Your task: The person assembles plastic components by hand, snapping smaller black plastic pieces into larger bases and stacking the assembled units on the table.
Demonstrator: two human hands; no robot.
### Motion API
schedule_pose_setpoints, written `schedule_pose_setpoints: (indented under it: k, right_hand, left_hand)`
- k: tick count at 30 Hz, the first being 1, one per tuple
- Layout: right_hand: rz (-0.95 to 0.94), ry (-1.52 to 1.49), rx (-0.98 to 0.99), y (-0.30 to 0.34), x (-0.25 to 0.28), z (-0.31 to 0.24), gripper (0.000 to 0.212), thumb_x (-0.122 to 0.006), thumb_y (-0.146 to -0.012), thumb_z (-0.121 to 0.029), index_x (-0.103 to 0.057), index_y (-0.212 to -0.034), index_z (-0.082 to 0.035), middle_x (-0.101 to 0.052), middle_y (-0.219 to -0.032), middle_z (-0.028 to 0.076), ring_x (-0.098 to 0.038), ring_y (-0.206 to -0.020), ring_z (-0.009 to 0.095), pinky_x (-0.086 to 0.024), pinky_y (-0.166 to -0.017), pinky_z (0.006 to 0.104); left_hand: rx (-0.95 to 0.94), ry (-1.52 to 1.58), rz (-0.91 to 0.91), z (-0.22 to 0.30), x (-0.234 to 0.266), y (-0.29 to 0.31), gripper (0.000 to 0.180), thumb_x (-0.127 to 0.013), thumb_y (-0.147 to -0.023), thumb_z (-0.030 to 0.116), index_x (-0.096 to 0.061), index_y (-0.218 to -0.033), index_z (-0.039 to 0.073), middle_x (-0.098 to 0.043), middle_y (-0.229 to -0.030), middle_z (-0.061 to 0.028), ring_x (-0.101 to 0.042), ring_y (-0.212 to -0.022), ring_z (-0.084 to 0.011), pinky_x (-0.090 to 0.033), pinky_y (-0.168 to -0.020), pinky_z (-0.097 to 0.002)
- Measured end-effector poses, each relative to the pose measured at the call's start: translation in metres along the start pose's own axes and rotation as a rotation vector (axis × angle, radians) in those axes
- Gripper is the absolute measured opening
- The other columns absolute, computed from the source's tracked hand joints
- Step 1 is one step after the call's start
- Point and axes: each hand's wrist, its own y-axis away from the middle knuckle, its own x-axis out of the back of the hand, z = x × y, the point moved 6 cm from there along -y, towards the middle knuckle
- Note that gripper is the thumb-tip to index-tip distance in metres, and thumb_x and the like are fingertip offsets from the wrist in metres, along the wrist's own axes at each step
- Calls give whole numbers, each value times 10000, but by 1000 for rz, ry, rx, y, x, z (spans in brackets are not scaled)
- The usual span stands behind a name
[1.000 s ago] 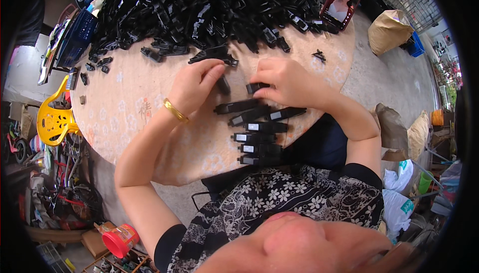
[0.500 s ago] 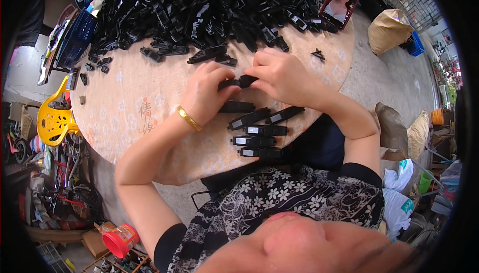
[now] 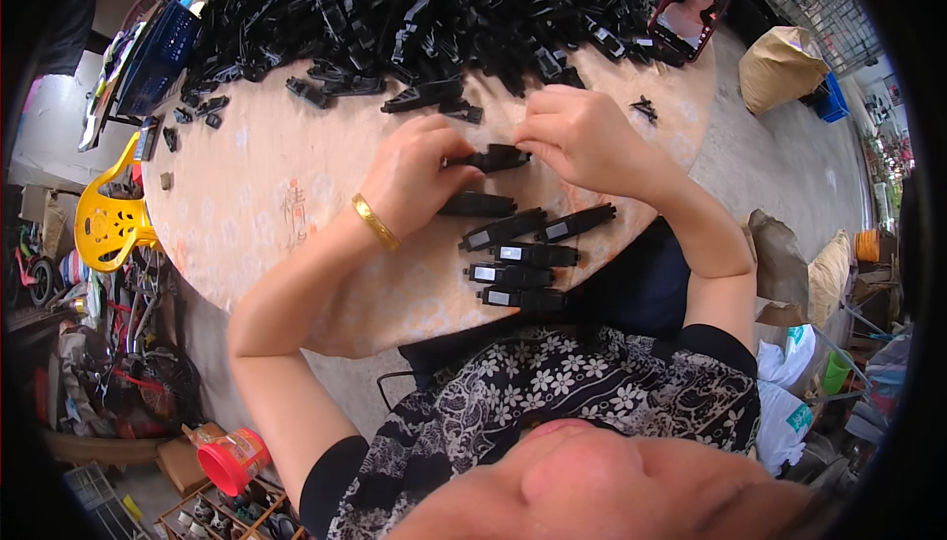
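Observation:
My left hand [image 3: 419,160], with a gold bangle [image 3: 375,222] on its wrist, grips the left end of a small black plastic part [image 3: 498,157] just above the table. At the part's right end, the fingers of my right hand [image 3: 582,141] are pinched together; what lies between them is hidden. Below the hands, several similar elongated black parts lie in a loose column, some bearing pale labels, among them a tilted one [image 3: 577,223] and a level one [image 3: 523,300]. Farther off, a black piece [image 3: 424,94] lies apart from the heap.
A big heap of black plastic parts [image 3: 365,17] covers the far side of the round, cloth-covered table [image 3: 237,254]. A phone [image 3: 693,5] stands at the far right, with small black bits [image 3: 644,109] nearer. A yellow chair [image 3: 110,210] is left of the table.
My right hand has shifted slightly right along the part, exposing more of its right end. The left hand keeps its grip. The whole view has shifted a little.

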Motion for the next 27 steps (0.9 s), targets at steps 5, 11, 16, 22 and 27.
schedule_pose_setpoints:
  k: [5, 11, 16, 22, 27]
  right_hand:
    - [66, -42, 42, -3, -2, -8, 168, -676, -755, -135, -650, -903, -61, -596, -847, 84, -592, -842, 268, -489, -714, 374]
    - [64, -64, 54, -4, -5, -6, 222, -709, -730, -153, -640, -911, -46, -594, -846, 88, -588, -835, 278, -486, -723, 374]
    - [61, 60, 72, 0, 4, -9, 255, -729, -674, -109, -634, -898, -32, -587, -840, 99, -581, -803, 297, -479, -678, 378]
    - [-8, 60, 24, 4, 6, -2, 176, -729, -695, -147, -632, -802, -47, -568, -801, 79, -585, -809, 270, -485, -687, 373]
    - [9, -5, 46, 2, 1, 4, 177, -727, -690, -161, -634, -784, -44, -565, -797, 85, -588, -808, 275, -480, -679, 370]
  left_hand:
    - [15, 33, 9, -3, -1, -1, 204, -768, -693, 70, -657, -850, 0, -576, -774, -93, -575, -664, -210, -484, -623, -309]
    - [32, 38, -8, -3, -1, -1, 205, -765, -698, 68, -654, -854, -6, -579, -777, -96, -582, -670, -215, -487, -628, -310]
    - [24, 31, 7, -2, 0, 0, 200, -763, -698, 66, -652, -848, -9, -575, -774, -98, -582, -671, -222, -488, -630, -314]
    - [9, 22, 11, -1, -1, 0, 200, -765, -688, 57, -652, -839, -8, -570, -770, -100, -581, -673, -228, -485, -627, -316]
    - [-35, 39, 33, 0, -4, -3, 202, -767, -677, 40, -651, -834, -10, -567, -760, -95, -578, -661, -221, -480, -615, -305]
